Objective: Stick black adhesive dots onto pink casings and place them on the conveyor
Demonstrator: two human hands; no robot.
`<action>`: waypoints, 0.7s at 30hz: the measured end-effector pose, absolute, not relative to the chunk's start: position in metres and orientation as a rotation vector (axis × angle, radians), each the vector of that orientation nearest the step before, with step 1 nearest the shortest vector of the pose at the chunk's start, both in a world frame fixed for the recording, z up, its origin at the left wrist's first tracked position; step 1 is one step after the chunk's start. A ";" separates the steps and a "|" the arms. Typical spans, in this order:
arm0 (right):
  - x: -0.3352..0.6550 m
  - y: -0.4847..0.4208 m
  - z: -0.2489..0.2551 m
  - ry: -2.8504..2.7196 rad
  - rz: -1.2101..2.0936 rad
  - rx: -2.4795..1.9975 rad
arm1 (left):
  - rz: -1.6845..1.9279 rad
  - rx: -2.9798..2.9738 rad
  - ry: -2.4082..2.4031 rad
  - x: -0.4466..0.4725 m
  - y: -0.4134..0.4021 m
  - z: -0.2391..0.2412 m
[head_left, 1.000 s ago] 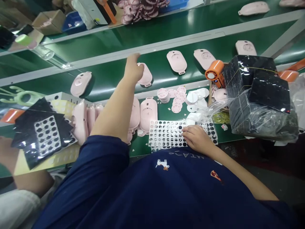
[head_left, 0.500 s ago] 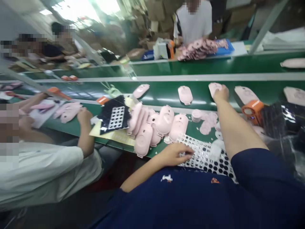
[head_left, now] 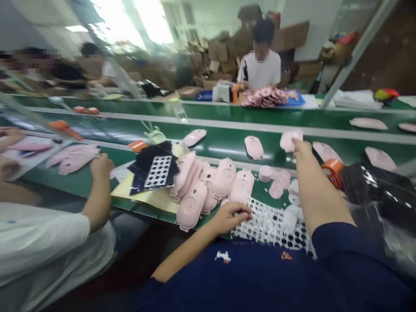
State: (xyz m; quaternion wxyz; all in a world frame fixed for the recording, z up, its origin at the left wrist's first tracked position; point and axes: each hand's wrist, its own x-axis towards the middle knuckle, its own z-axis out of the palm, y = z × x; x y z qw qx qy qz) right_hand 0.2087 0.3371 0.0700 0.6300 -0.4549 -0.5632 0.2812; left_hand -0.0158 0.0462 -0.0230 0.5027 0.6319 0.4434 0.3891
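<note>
My right hand (head_left: 300, 149) reaches out over the green conveyor belt (head_left: 224, 145) and is closed on a pink oval shell (head_left: 288, 139). My left hand (head_left: 229, 216) lies at the left edge of a white sheet dotted with black round stickers (head_left: 273, 225), its fingers bunched on it. That sheet lies at the near table edge, in front of my dark blue shirt. A pile of pink shells (head_left: 208, 186) stands just beyond my left hand. Small pink discs (head_left: 276, 182) lie between my two arms.
More pink shells (head_left: 254, 146) ride on the belt. An orange tool (head_left: 331, 169) and black foil-wrapped packs (head_left: 373, 186) sit to my right. A black sticker sheet (head_left: 156, 169) lies left of the pile. A co-worker's hand (head_left: 100, 167) works on my left; another person (head_left: 260, 69) stands across the line.
The view has swung up and to the left, bringing in co-workers. The hand on the belt has closed on a pink shell and raised it slightly. The other hand stays on the dotted sheet.
</note>
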 end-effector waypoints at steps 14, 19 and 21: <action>0.234 0.083 -0.063 -1.994 0.591 -1.341 | 1.277 0.681 1.049 0.025 0.062 -0.056; 0.244 0.136 -0.075 -2.371 0.126 -1.523 | 1.276 0.610 1.056 0.023 0.051 -0.057; 0.241 0.147 -0.076 -2.404 0.129 -1.526 | 1.296 0.599 1.057 0.019 0.050 -0.053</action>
